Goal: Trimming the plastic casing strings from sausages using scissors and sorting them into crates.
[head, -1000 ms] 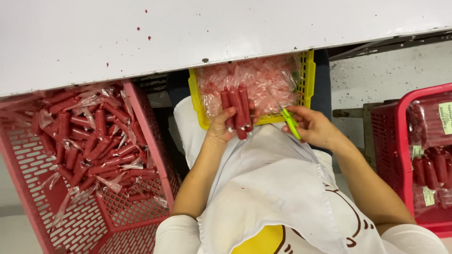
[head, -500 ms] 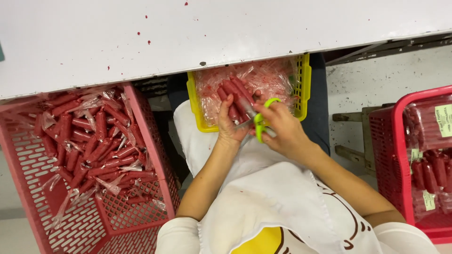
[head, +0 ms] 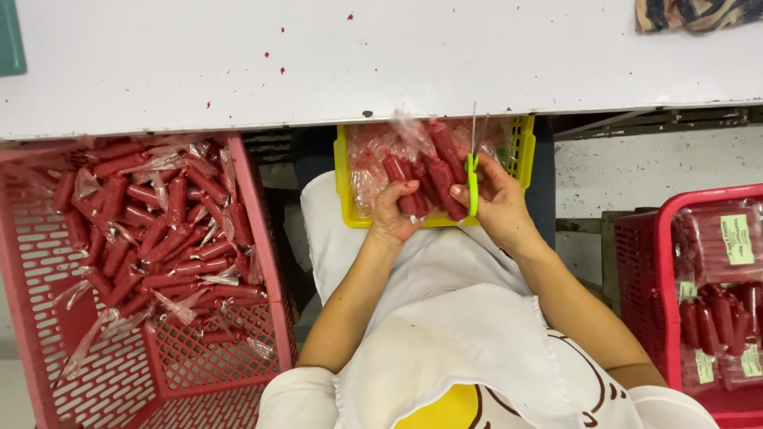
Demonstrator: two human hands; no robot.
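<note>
My left hand (head: 395, 211) grips a clear plastic pack of red sausages (head: 429, 167) over a yellow basket (head: 343, 179) on my lap. My right hand (head: 499, 205) holds green-handled scissors (head: 473, 173) with the blades pointing up beside the pack's top. The basket holds more clear wrappers and sausages. Both hands sit close together just below the white table's edge (head: 318, 111).
A pink crate (head: 254, 238) on my left holds several loose red sausages and empty wrappers. A red crate (head: 668, 238) on my right holds labelled sausage packs. A white apron (head: 445, 334) covers my lap. A patterned cloth (head: 691, 14) lies on the table's far right.
My right hand moved left with the scissors to the pack and turned the blades upright. The left hand raised the sausage pack slightly.
</note>
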